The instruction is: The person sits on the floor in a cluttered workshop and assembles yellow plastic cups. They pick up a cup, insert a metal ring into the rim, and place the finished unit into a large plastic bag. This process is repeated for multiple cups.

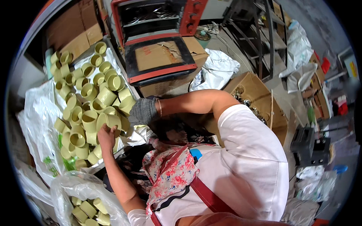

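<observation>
Left hand (107,137), fingers gripping a yellow-green cylindrical cup (108,119) at the lower right of similar heaped cups (89,91), grey-gloved right hand (145,110) at the heap's edge, its fingers' state impossible to tell

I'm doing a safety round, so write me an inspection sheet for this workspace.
Surface: white sheeting, mostly covered.
Job's things: many pale yellow-green cups, crowded together, facing various ways.
Clutter: clear bag with more cups; open carton holding shiny parts; white sack.
Hands: left hand bare, at a cup's rim; right hand gray-gloved, beside the cups, fingers largely hidden.
Cables: thin pale cables on the floor behind the carton.
Surroundings: red oven, door open.
</observation>
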Available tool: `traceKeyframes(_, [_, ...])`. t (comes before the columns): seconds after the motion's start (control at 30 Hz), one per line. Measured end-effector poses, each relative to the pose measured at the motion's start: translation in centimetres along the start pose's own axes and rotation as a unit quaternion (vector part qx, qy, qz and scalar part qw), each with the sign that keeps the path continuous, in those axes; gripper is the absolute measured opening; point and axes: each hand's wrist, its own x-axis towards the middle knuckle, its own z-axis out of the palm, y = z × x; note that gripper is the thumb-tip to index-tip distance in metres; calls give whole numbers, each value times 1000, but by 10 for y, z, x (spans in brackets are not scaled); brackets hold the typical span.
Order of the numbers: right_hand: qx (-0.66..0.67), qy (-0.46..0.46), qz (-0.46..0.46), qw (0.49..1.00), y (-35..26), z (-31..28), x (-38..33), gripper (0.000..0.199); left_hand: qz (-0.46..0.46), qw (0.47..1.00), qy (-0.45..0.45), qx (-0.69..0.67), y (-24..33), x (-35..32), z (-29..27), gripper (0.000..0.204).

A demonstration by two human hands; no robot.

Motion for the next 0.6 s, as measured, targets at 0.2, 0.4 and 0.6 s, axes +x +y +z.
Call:
traceKeyframes(0.2, [-31,46,-2,998,-2,11,2,25,20,999,6,-42,-23,-4,19,30])
traceKeyframes(0.4, [-60,47,41,996,2,21,0,23,-20,999,-43,-2,4,-25,8,32])
traceKeyframes(0.6, [-28,22,84,996,-5,18,2,26,-11,999,-16,40,-7,-32,16,42])
